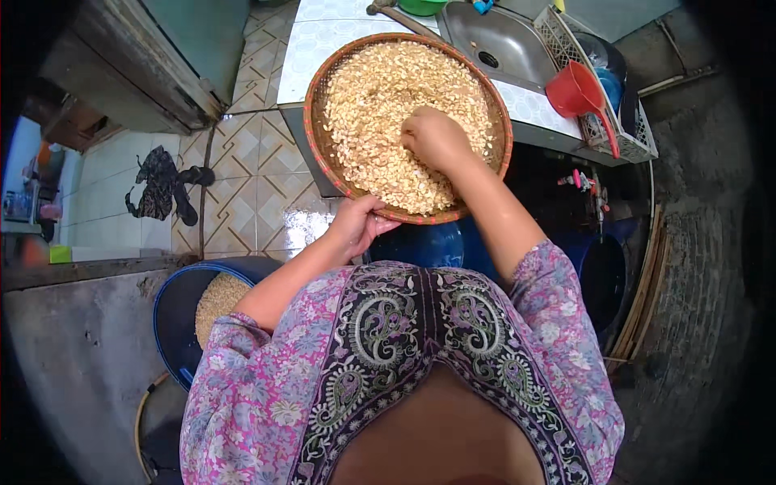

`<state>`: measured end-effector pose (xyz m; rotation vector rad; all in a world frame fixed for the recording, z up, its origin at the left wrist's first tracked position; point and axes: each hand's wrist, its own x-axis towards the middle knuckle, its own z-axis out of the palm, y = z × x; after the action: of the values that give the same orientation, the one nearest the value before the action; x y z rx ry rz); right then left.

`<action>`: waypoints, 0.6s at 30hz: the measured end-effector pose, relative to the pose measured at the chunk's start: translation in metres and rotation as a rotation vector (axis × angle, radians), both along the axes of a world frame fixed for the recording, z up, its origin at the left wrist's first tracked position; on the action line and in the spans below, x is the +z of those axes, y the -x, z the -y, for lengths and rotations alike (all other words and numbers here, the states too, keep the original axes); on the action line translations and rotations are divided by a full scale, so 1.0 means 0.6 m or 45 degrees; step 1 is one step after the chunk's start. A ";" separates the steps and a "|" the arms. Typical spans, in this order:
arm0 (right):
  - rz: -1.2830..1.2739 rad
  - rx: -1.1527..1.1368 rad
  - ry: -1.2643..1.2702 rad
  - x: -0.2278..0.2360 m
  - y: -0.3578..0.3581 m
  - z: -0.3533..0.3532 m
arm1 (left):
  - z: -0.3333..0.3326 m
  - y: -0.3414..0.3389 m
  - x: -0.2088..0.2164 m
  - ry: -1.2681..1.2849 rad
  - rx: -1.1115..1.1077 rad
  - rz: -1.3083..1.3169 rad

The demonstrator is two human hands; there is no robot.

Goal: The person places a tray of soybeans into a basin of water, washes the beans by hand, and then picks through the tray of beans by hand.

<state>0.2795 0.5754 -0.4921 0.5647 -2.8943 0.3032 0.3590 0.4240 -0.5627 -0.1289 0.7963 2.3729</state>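
A round woven basket tray [502, 121] rests partly on the tiled counter edge in front of me. Pale yellow split beans [388, 93] cover most of its inside. My left hand [361, 226] grips the near rim, its thumb on top and its fingers under the edge. Over the right part of the tray, my right hand [435, 139] touches the beans with its fingers curled downward and closed. Whatever lies between those fingertips is hidden.
Beyond the tray is a metal sink [505, 44]. A red dipper [575, 90] lies beside a white plastic crate [640, 133] on the right. A blue barrel [174, 311] holding pale grains stands at my left. Black plastic [153, 184] lies on the tiled floor.
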 end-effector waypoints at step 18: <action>-0.068 0.188 0.069 -0.027 0.005 0.037 | -0.002 -0.001 -0.007 -0.005 0.003 -0.031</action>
<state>0.2763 0.5529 -0.5082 0.7667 -2.7898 0.3793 0.3597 0.4253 -0.5667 -0.0998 0.8037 2.3821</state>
